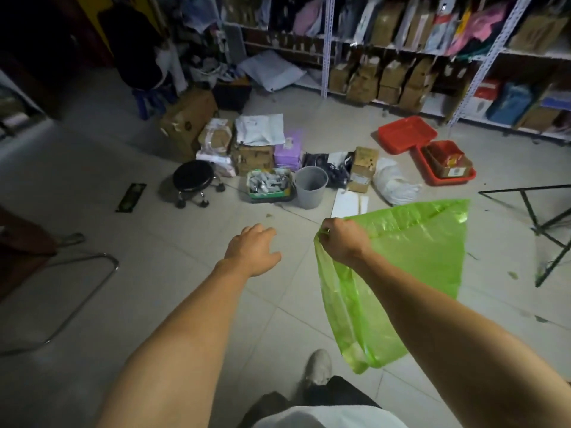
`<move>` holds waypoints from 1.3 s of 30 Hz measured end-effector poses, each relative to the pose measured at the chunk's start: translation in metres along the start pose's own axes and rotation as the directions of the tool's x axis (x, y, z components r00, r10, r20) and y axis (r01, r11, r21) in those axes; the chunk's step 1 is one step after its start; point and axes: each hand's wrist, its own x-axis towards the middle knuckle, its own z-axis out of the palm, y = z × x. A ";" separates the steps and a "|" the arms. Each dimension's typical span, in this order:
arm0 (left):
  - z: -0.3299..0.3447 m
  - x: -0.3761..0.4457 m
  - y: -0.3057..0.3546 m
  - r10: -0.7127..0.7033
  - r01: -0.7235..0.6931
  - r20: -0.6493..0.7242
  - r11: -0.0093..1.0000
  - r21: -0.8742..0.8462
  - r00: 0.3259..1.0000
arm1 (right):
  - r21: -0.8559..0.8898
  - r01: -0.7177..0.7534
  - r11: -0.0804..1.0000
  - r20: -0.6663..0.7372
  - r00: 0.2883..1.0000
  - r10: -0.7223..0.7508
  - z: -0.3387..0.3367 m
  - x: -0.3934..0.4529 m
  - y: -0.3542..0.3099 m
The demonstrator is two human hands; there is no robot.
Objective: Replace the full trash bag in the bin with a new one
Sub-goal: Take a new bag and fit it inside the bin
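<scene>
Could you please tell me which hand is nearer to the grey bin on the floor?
Neither clearly. The left hand, open, and the right hand, gripping the green bag, both hover short of the grey bin.

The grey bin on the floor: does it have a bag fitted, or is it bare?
Bare: the grey bin shows no liner over its rim. The green bag hangs from the right hand.

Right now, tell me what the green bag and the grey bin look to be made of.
Green trash bag: thin translucent plastic film, glossy; the floor tiles show through and it crinkles. Grey bin: probably rigid moulded plastic, matte, smooth-walled.
</scene>
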 end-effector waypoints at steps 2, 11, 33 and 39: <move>-0.007 0.021 -0.006 -0.021 0.021 -0.003 1.000 -0.015 1.000 | 0.003 0.000 1.000 0.025 1.000 0.000 -0.001 0.029 -0.003; -0.032 0.120 -0.039 -0.057 0.055 -0.015 0.992 -0.113 0.998 | -0.009 -0.008 1.000 0.061 0.998 0.009 -0.005 0.141 -0.012; -0.116 0.438 -0.172 0.197 -0.185 0.134 0.978 -0.100 0.971 | 0.057 -0.362 0.930 0.024 0.932 0.361 0.013 0.421 -0.039; -0.122 0.509 -0.162 0.215 -0.204 0.180 0.976 -0.075 0.960 | 0.052 -0.384 0.922 0.038 0.923 0.382 0.014 0.485 -0.019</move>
